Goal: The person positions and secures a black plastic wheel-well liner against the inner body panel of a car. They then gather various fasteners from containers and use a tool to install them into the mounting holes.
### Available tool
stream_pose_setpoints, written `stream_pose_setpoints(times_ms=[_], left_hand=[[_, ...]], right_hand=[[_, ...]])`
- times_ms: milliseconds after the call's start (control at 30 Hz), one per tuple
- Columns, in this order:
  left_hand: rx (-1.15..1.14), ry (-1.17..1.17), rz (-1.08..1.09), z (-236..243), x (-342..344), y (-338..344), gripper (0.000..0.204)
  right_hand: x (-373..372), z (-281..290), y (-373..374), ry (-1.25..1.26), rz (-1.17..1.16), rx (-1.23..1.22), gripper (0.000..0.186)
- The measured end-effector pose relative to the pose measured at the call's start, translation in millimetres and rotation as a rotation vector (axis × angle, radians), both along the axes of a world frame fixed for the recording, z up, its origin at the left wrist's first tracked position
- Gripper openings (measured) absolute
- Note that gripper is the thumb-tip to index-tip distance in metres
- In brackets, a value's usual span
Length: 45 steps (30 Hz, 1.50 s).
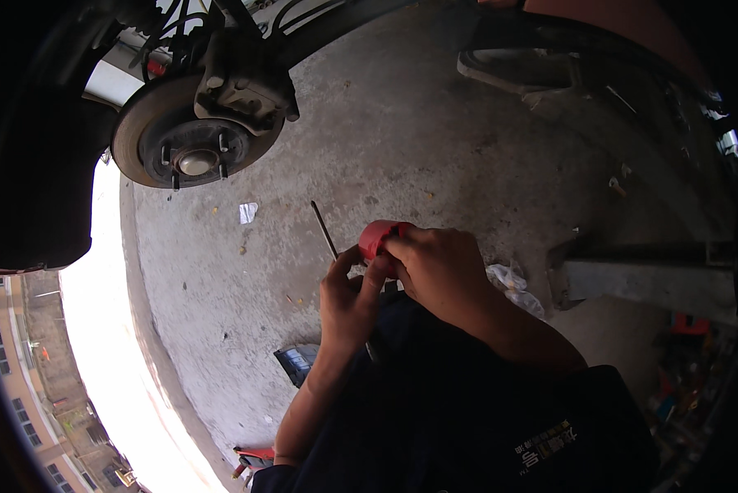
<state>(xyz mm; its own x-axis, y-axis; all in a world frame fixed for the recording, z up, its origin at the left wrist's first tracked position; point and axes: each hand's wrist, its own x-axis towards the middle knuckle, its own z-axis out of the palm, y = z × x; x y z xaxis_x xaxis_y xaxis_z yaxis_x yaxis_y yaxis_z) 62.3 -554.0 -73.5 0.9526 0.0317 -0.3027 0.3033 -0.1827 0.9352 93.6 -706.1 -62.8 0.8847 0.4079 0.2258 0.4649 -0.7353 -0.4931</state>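
Note:
In front of my body, both hands meet at a red roll (379, 233) that looks like tape. My left hand (346, 311) pinches the roll's near left side with thumb and forefinger. That same hand also keeps a long, thin screwdriver (324, 229), its metal shaft pointing up and away past the fingers. Part of the screwdriver is hidden behind the palm. My right hand (444, 267) is closed on the roll from the right, fingers curled at its opening. The fingertips partly cover the roll.
At upper left hangs a brake disc (154, 135) with bare wheel studs and a caliper (241, 100). A metal beam (648, 283) juts in from the right, near a clear plastic bag (512, 283). A dark flat case (296, 363) and a white scrap (248, 213) lie on the concrete.

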Motion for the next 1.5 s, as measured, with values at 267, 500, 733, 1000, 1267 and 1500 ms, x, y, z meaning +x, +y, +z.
stream_pose_setpoints(times_ms=[267, 500, 733, 1000, 1267, 1500], left_hand=[[0.035, 0.086, -0.045, -2.8, -2.1, 5.8, 0.044], [-0.004, -0.096, 0.016, -15.8, -6.2, 3.9, 0.046], [-0.034, 0.003, 0.01, -5.0, -0.2, 7.5, 0.044], [-0.061, 0.014, 0.01, -9.2, 2.8, 5.2, 0.041], [-0.011, 0.041, -0.015, -6.9, 7.6, 4.1, 0.042], [0.019, -0.063, 0.017, -12.3, 5.2, 1.1, 0.045]], right_hand=[[1.0, -7.5, 6.8, -0.011, -0.014, -0.056, 0.011], [0.3, -2.2, 3.6, 0.02, 0.07, -0.13, 0.01], [7.6, -0.2, 2.4, 0.058, 0.083, -0.127, 0.012], [16.8, 6.2, 0.5, 0.125, 0.059, -0.12, 0.013], [20.1, -3.2, -4.0, 0.104, 0.104, -0.135, 0.012], [18.8, -7.5, -0.8, 0.082, 0.068, -0.089, 0.014]])
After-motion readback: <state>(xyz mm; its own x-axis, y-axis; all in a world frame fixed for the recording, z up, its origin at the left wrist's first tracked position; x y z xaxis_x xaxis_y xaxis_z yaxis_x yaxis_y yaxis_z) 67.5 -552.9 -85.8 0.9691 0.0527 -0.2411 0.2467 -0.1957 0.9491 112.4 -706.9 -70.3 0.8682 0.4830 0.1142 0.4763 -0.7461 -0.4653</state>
